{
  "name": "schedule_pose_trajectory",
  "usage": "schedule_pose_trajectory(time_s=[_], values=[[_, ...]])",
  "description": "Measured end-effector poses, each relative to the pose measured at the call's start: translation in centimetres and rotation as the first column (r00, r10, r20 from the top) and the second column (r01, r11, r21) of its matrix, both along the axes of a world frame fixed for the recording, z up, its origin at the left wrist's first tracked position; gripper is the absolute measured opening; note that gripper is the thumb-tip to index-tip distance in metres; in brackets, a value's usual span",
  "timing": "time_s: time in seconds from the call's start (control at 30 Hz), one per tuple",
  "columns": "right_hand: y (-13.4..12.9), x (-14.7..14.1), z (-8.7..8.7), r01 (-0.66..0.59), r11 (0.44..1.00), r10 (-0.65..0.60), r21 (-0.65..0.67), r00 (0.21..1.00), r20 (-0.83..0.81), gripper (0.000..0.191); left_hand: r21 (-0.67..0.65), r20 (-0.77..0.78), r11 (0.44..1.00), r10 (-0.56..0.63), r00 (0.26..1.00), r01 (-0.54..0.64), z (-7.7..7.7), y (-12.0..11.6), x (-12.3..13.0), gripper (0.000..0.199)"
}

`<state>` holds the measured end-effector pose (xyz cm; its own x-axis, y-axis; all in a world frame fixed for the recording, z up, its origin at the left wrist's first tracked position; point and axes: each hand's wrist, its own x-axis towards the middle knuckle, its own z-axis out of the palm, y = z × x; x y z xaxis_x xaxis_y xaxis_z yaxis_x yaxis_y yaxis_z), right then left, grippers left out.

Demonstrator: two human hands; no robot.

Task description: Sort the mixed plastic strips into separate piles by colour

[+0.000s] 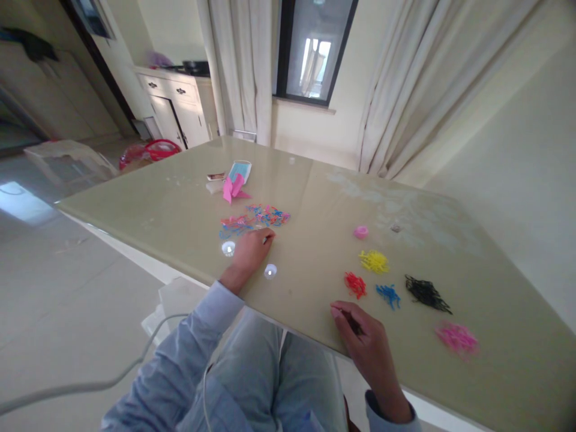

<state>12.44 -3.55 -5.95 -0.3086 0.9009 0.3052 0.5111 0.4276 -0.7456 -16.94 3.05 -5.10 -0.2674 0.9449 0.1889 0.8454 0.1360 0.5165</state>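
Observation:
My left hand (254, 246) rests with curled fingers by the near edge of a mixed heap of coloured bands (269, 215); what its fingertips hold, if anything, is too small to name. My right hand (360, 327) is near the table's front edge, thumb and forefinger pinched together, their contents not distinguishable. Beyond it lie small piles: red (355, 285), yellow (374, 261), blue (388, 296), black (426, 293) and pink (457, 338). A pink ring-shaped roll (361, 232) sits behind the yellow pile.
Behind the mixed heap are a pink folded paper (234, 188) and a blue face mask (240, 171). Two bright round spots, one (228, 248) left of my left hand and one (270, 272) right of it, show on the table (310, 198). A cable (103, 383) hangs at the left.

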Motion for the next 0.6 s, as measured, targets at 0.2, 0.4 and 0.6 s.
schedule_pose_trajectory(time_s=[0.2,0.4,0.6], values=[[0.0,0.2,-0.1,-0.006,1.000,0.006,-0.008,1.000,-0.011,0.023,0.055,-0.020,0.985,0.164,0.986,-0.162,0.4,0.6,-1.5,0.025],[0.0,0.1,-0.1,-0.006,1.000,0.006,-0.005,1.000,-0.009,0.022,0.244,0.223,0.962,0.068,0.972,-0.124,0.2,-0.2,-0.6,0.020],[-0.2,0.0,0.0,0.001,1.000,-0.001,-0.010,1.000,0.000,0.025,0.191,0.287,0.979,0.018,0.958,-0.075,0.1,-0.4,0.6,0.017]])
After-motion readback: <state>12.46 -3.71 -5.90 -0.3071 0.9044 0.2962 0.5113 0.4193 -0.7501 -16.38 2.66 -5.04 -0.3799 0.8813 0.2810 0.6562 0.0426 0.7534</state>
